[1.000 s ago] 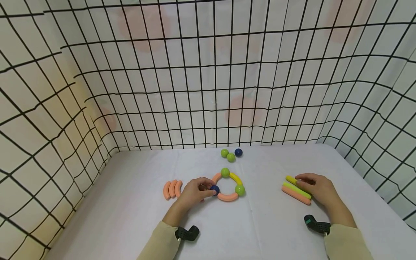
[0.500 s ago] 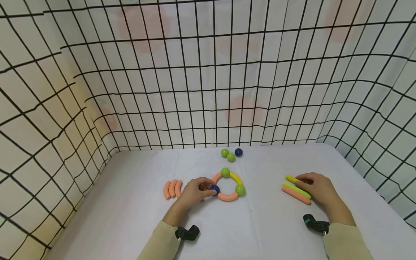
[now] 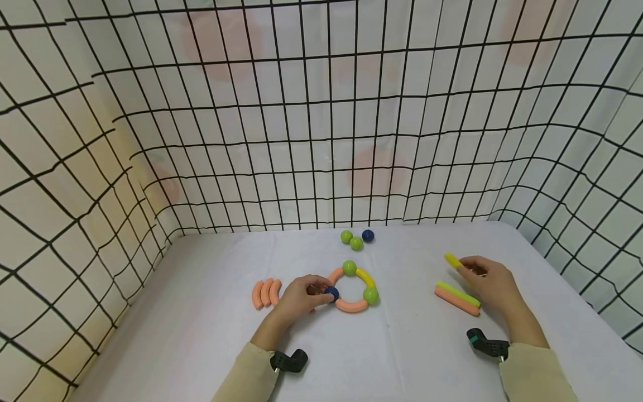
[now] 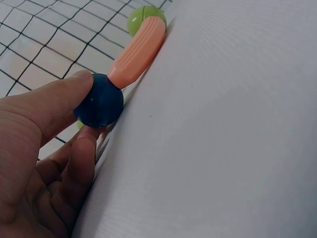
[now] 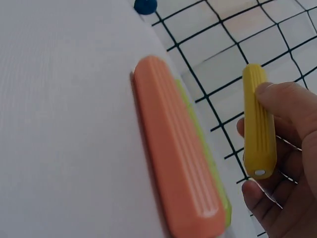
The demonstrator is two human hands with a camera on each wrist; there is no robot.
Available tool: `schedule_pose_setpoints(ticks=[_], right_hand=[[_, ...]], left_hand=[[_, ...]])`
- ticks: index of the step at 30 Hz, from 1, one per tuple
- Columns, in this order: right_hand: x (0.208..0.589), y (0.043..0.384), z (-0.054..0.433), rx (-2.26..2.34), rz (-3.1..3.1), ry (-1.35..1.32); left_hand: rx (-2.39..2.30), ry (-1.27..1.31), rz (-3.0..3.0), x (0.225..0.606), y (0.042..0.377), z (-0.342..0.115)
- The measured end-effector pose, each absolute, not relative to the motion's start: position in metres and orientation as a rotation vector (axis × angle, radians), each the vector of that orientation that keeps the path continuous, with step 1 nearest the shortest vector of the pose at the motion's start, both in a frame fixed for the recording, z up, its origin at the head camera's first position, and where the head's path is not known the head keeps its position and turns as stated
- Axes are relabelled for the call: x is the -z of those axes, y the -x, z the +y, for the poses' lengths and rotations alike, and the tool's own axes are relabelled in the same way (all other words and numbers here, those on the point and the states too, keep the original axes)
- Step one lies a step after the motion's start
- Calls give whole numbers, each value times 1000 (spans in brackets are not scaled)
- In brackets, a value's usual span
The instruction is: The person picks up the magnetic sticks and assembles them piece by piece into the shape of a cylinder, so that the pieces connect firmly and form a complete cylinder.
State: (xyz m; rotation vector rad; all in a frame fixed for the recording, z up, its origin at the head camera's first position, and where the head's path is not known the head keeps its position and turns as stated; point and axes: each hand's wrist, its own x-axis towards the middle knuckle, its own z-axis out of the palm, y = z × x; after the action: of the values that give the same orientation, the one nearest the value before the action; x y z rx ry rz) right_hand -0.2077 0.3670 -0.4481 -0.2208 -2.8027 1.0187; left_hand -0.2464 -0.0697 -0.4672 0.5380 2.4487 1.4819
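Observation:
My left hand (image 3: 300, 296) pinches a dark blue ball (image 4: 100, 100) between thumb and fingers at the left of a ring on the white table. Two orange curved rods (image 3: 352, 306), a yellow curved rod (image 3: 365, 276) and two green balls (image 3: 370, 295) make up the rest of the ring. Over at the right, my right hand (image 3: 489, 279) holds a yellow straight rod (image 5: 259, 124) by thumb and fingers, raised off the table; a metal tip shows at its near end. Below that hand, a lime green straight rod (image 3: 458, 293) and an orange straight rod (image 5: 176, 148) lie side by side.
Left of the ring, three orange curved rods (image 3: 266, 292) lie together, beside my left hand. Behind it sit two loose green balls (image 3: 356, 243) and a dark blue ball (image 3: 368, 235). A black wire grid (image 3: 329, 139) with white cloth behind it encloses the back and sides.
My right hand has lifted the yellow straight rod away from the lime green and orange ones, moving it up and slightly back. The left hand stays at the blue ball.

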Motion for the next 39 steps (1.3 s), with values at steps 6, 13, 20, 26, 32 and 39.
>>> schedule_pose_setpoints(ticks=[6,13,20,26,32,39], right_hand=[[442,209,359,-1167,-2696,159],[432,211,343,-1372,-2595,39],[423,215,323,-1552,-2554,-118],[428,223,304,-1756,-2478,-233],[430,227,277,-1874,-2434,-368],[430,232,249,-1944,-2331,-453]], left_hand=[[-1469,-549,2457,467,246,-70],[-1486,-541,2434,469,247,-70],[-1482,-579,2450,470,249,-70],[-1485,-582,2451,468,249,-70],[-1480,-580,2452,467,249,-71],[-1470,-576,2449,468,247,-73]])
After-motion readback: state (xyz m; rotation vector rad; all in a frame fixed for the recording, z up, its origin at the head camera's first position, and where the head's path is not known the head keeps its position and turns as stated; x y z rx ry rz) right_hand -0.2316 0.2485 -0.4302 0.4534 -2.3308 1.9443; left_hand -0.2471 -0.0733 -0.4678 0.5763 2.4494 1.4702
